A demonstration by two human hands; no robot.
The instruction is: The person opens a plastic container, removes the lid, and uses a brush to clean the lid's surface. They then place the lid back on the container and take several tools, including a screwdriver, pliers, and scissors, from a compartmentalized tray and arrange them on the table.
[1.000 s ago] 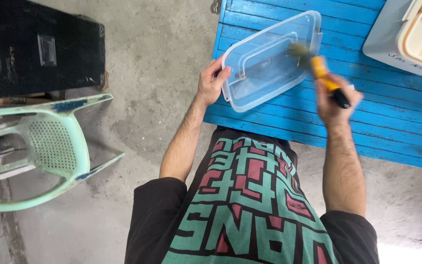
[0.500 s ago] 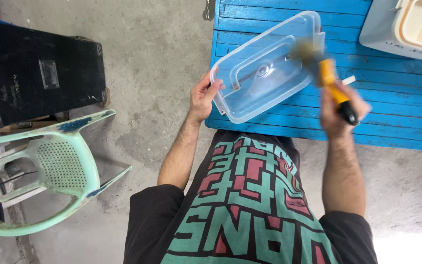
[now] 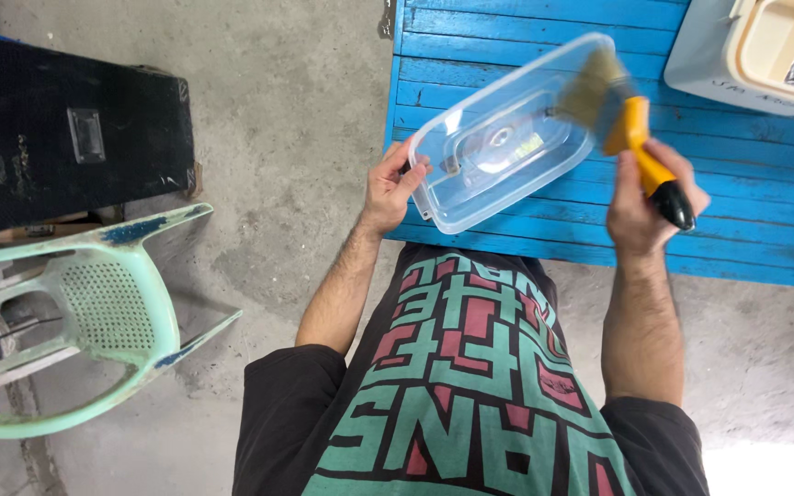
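Left hand (image 3: 388, 188): clamped on the near rim of a clear tub (image 3: 507, 138), tilted above the blue surface (image 3: 746, 197).
Right hand (image 3: 640, 197): closed around a brush (image 3: 631, 138), bristles at the tub's far rim.
Doing it well: steady tub, light strokes, bristles flat.

One clear container (image 3: 498, 147), one brush (image 3: 631, 138), one chair (image 3: 94, 321) — two hands.

Blue plank table (image 3: 526, 37) fills upper right of frame. White and cream box (image 3: 746, 46) at top right corner, metal nails inside. Mint green plastic chair (image 3: 94, 312) lower left. Black case (image 3: 66, 138) upper left, on concrete floor (image 3: 296, 119).
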